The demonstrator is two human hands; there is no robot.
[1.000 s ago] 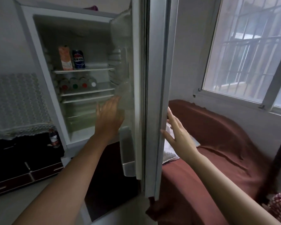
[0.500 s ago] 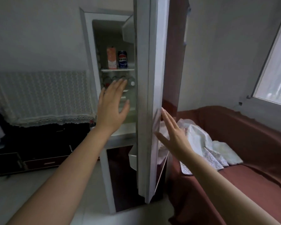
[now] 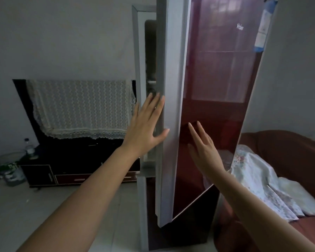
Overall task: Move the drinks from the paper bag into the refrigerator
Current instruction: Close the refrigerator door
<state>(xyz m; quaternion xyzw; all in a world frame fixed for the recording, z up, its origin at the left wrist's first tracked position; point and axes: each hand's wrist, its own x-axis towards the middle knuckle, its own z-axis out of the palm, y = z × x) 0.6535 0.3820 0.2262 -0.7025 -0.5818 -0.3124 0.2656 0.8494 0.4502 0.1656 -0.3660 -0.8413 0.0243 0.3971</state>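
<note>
The refrigerator door (image 3: 216, 79), dark red and glossy outside with a white edge, stands nearly closed, leaving a narrow gap to the cabinet frame (image 3: 137, 70). My left hand (image 3: 145, 127) is flat with spread fingers at the door's white edge. Straight fingers of my right hand (image 3: 203, 148) lie against the red outer face. The drinks inside are hidden, apart from a sliver of shelf in the gap. No paper bag is in view.
A dark TV cabinet (image 3: 67, 171) with a lace cover (image 3: 80, 108) stands to the left, a water bottle (image 3: 29, 148) and a bucket (image 3: 13, 171) beside it. On the right, a brown sofa (image 3: 289, 151) carries floral cloths (image 3: 258, 179).
The door has swung most of the way closed, hiding the carton, can and bottles on the shelves. Both hands followed it, the right one now on its red front.
</note>
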